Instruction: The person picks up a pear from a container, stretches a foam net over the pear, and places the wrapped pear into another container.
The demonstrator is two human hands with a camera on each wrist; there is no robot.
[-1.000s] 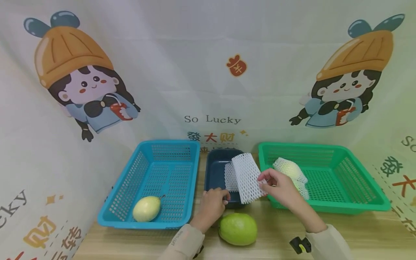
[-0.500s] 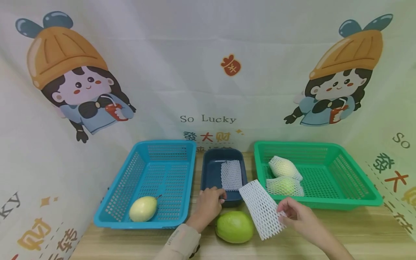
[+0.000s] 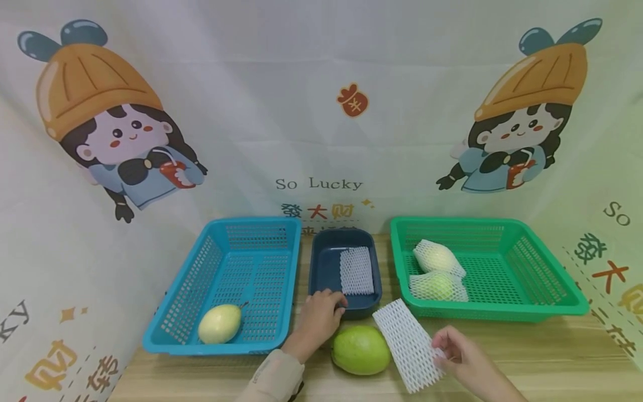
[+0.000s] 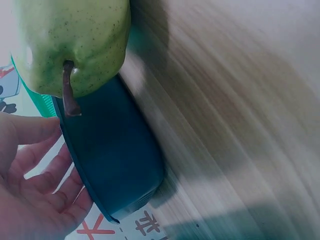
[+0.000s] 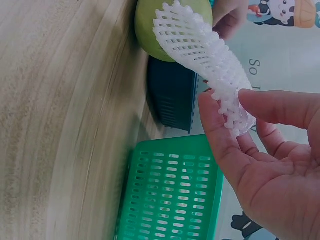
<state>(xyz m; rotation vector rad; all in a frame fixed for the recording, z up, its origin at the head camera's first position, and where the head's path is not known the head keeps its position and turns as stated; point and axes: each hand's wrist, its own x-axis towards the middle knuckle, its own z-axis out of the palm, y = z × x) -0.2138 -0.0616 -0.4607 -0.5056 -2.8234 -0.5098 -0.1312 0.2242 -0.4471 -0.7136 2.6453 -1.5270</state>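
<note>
Fingers of the R hand [image 3: 462, 357] pinch the R edge of a white foam sleeve [image 3: 408, 346], toward the near edge of the worktop [image 3: 542, 357]; sleeve's long axis slants far-L to near-R. Green fruit [image 3: 360, 350] sits on the worktop just L of it, approx. lengthwise L-R, stem end L; sleeve contact unclear. L hand [image 3: 320, 315] is nearer the fruit, fingers loose w/ no grasp seen, at near-L corner of the dark-blue tray [image 3: 326, 262].

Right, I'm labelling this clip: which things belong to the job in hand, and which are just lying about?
Probably the job: held foam net; green fruit; navy tray; second net; blue basket; pale fruit; green basket; two netted fruits.
Probably just setting: backdrop; table.
</note>
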